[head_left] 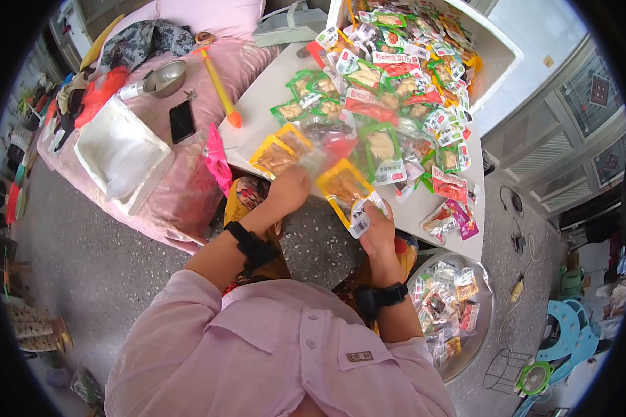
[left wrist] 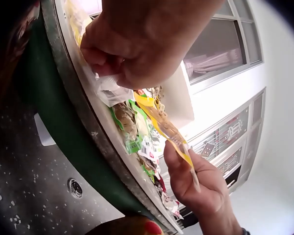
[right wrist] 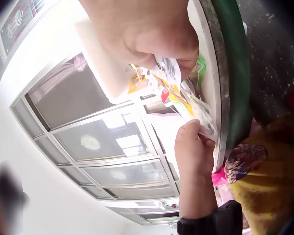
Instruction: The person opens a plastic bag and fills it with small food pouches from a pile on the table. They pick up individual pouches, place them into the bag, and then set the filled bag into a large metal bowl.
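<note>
My right hand grips the lower end of a yellow-edged food packet, thumb on its white label. In the left wrist view the right hand pinches this packet at its edge. My left hand, fingers curled, pinches clear plastic beside it; the left wrist view shows the plastic under the left hand. In the right wrist view the left fingertips hold the film's corner. Another yellow-edged packet lies on the table just beyond the left hand.
Many packets cover the white table, below a tilted foam box full of more. A metal basin of packets stands at lower right. On the pink bed to the left are a foam tray, a phone and a bowl.
</note>
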The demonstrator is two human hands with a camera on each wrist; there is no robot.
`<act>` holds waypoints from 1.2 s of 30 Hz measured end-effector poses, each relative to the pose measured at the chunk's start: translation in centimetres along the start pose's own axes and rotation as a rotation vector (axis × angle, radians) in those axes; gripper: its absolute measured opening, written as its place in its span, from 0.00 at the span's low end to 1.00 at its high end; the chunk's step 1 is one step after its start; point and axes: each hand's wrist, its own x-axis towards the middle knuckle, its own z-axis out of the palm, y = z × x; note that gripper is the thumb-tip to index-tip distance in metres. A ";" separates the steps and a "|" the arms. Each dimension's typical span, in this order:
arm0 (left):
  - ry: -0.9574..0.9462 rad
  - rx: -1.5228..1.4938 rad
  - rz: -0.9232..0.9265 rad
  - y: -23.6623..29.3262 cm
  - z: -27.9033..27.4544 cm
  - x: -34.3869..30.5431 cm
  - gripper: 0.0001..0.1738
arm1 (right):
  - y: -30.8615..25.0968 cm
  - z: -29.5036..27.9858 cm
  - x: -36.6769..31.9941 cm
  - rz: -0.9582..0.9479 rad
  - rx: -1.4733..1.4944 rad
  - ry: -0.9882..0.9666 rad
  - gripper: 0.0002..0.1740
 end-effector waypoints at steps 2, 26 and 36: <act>0.019 -0.027 0.001 0.4 -0.5 -0.1 0.05 | 0.3 0.6 0.2 0.018 0.020 -0.035 0.13; 0.183 0.190 0.279 2.6 -2.9 -1.2 0.03 | 3.6 7.5 5.0 0.297 -0.135 -0.267 0.13; 0.212 0.279 0.418 2.4 -3.1 -1.9 0.03 | 3.7 6.6 5.3 0.322 -0.484 -0.280 0.09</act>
